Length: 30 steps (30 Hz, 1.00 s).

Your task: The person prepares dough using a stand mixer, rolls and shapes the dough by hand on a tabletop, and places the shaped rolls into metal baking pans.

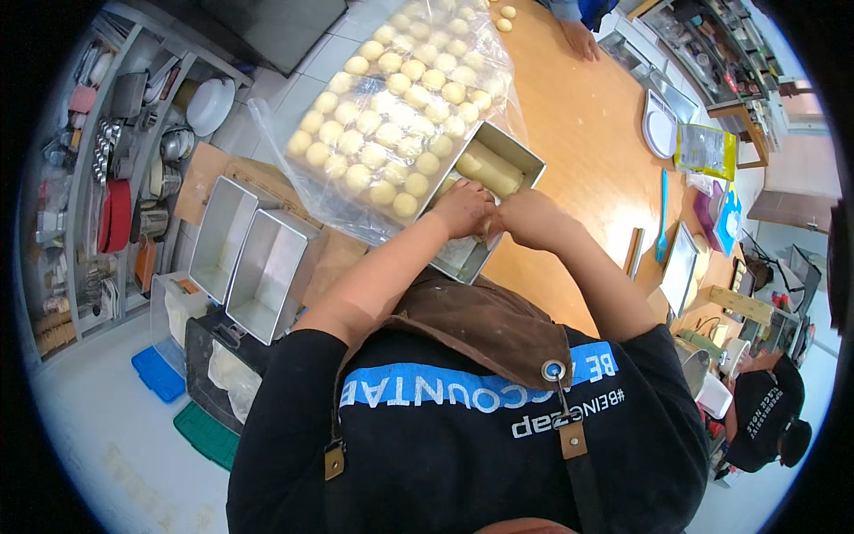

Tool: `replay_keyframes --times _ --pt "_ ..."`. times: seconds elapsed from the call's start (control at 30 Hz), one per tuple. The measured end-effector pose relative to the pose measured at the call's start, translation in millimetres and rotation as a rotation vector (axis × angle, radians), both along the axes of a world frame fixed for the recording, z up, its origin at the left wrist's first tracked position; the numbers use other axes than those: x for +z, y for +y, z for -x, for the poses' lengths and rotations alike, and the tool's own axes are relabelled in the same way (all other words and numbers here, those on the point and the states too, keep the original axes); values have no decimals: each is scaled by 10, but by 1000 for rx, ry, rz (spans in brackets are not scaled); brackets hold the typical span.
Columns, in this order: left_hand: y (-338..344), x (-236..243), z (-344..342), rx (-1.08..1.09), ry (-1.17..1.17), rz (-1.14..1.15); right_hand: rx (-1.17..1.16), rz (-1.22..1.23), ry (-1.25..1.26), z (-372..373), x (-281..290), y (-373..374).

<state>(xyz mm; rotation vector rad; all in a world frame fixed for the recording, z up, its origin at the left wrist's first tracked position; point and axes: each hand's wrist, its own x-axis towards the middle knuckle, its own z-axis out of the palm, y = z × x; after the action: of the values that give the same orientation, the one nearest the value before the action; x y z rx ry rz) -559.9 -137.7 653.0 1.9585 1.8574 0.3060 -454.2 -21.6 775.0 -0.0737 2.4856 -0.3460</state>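
Note:
A metal loaf pan point(532, 163) stands at the near end of the wooden table. In its far half lies a smooth, pale dough roll point(489, 169). My left hand point(464, 209) reaches into the pan with its fingers curled over pale dough, part of which shows beside the knuckles. Close against it, my right hand point(531, 220) crosses the pan's right wall, fingers closed in a pinch on the same dough. Both hands hide most of that piece. A pale surface shows in the pan's near end.
Left of the pan, rows of round dough balls point(391, 133) lie under clear plastic. Two loaf pans point(271, 276) stand at the left on cardboard. A blue spatula point(663, 214) and a metal bar point(634, 252) lie at the right. Another person's hand point(581, 41) rests at the table's far end.

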Motion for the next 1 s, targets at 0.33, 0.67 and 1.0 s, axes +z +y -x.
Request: replay_keyframes --times 0.33,0.67,1.0 --pt "52 17 64 -134 -133 60 -399 376 703 -510 716 466" --pt "197 -27 -137 -36 -94 200 -1581 1413 944 -489 -852 177" --pt "15 7 -237 86 85 -123 -1576 1648 1010 -407 -882 99"
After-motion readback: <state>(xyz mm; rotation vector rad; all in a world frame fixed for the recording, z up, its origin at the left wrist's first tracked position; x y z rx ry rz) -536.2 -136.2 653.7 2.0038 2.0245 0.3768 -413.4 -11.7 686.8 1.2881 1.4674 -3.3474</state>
